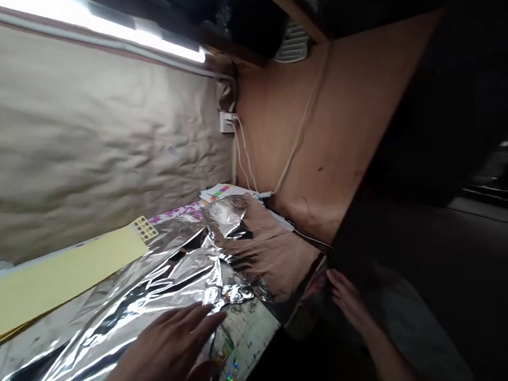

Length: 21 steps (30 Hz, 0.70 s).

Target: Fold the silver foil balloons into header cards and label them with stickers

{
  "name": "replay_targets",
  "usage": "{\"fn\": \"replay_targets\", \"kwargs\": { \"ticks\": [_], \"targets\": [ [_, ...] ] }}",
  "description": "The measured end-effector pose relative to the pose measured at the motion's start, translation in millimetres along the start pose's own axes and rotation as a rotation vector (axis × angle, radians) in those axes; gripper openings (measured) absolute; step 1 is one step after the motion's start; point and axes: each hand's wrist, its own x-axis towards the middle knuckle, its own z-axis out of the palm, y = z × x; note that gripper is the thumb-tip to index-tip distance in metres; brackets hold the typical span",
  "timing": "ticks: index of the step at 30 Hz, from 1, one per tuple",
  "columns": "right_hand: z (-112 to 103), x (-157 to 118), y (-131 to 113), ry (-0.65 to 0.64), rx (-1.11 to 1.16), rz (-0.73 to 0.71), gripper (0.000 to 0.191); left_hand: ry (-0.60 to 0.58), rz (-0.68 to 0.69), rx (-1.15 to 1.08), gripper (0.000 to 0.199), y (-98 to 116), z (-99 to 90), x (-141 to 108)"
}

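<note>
A shiny silver foil sheet [156,288] lies creased over the table top, and its right part mirrors the brown board. My left hand [174,346] is over the foil's near edge, palm down, with the fingers stretched out and holding nothing I can see. Beside the fingers, bare marbled table top [252,327] shows, with small shiny coloured bits [230,376] on it. At the table's right edge is my right hand [350,300], fingers stretched out near the foil's corner; dim light hides whether they touch it.
Long yellow sheets [61,272] lie along the back left, with a small label sheet [146,228] at their end. Papers [225,192] sit in the corner below a socket [227,121] with white cables. A brown board [294,145] stands on the right; a lit tube lamp [170,46] hangs above.
</note>
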Motion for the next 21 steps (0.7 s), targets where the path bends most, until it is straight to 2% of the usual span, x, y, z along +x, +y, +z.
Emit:
{"fn": "replay_targets", "kwargs": {
  "ticks": [2,4,5,8,9,11,13,14,17,20,21],
  "targets": [
    [-1,-5,5,-0.030,0.136,0.014,0.055,-0.111,0.021,-0.082,0.031,34,1.4,56],
    [-5,-4,4,0.000,0.221,-0.011,0.056,-0.136,0.067,-0.177,0.025,65,16.5,104],
    [-8,-3,2,0.024,0.232,-0.029,0.056,-0.137,0.071,-0.205,0.025,79,27.8,124],
    [-16,0,-5,0.043,0.256,-0.069,0.057,-0.166,-0.022,-0.230,0.048,106,66.1,167],
    [-18,0,-8,0.045,0.254,-0.078,0.057,-0.176,-0.050,-0.236,0.048,110,77.3,176],
    [-20,0,-10,0.043,0.242,-0.089,0.057,-0.185,-0.081,-0.251,0.033,114,93.7,187],
    [-21,0,-9,0.046,0.222,-0.094,0.059,-0.188,-0.097,-0.270,0.014,110,101.4,192],
    [-22,1,-8,0.052,0.211,-0.096,0.061,-0.186,-0.101,-0.283,0.012,106,102.4,193],
    [-23,2,-5,0.122,0.168,-0.136,0.063,-0.182,-0.092,-0.344,0.025,90,99.0,197],
    [-25,-2,-11,0.234,0.110,-0.201,0.054,-0.177,-0.078,-0.395,0.035,77,94.0,198],
    [-25,-6,-15,0.224,0.073,-0.216,0.052,-0.170,-0.074,-0.403,0.038,75,92.9,198]
  ]
}}
